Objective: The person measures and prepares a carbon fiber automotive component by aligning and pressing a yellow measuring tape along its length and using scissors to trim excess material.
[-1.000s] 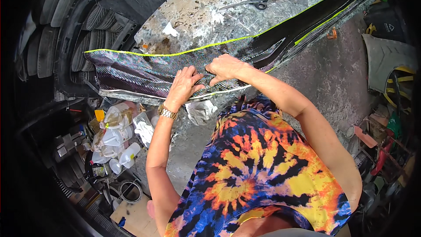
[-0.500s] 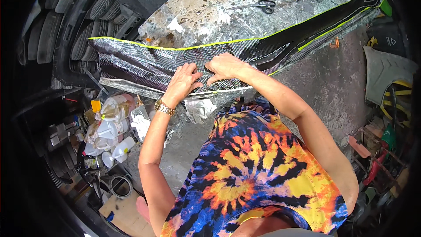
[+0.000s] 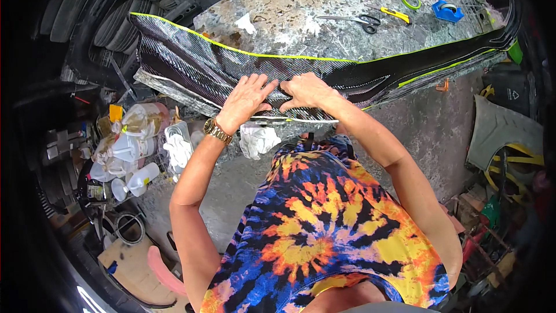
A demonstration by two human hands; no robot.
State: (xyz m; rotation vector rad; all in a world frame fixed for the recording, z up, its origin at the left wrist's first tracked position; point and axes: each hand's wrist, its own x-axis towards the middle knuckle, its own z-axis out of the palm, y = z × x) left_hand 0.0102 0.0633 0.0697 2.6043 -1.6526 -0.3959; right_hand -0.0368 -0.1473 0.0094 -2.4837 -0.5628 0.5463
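A long sheet of black woven cloth, like carbon fibre, covers a curved, car-panel-like piece. Bright yellow-green tape lines its far edge. My left hand lies on the middle of the cloth, fingers forward and a little apart, with a metal watch on the wrist. Just to its right, my right hand presses on the same cloth. Its fingers bend slightly, and the thumb stands off toward the left hand. Neither hand holds anything that I can see.
On the worktable beyond lie scissors, a yellow utility knife, a green tape roll and a blue tape dispenser. Plastic jugs stand at left. White crumpled material hangs below the near edge.
The view has shifted, and the cloth's left end sits higher in the picture. My hands stay on the cloth's middle; the gap between them is slightly wider, and the left fingers are more stretched out.
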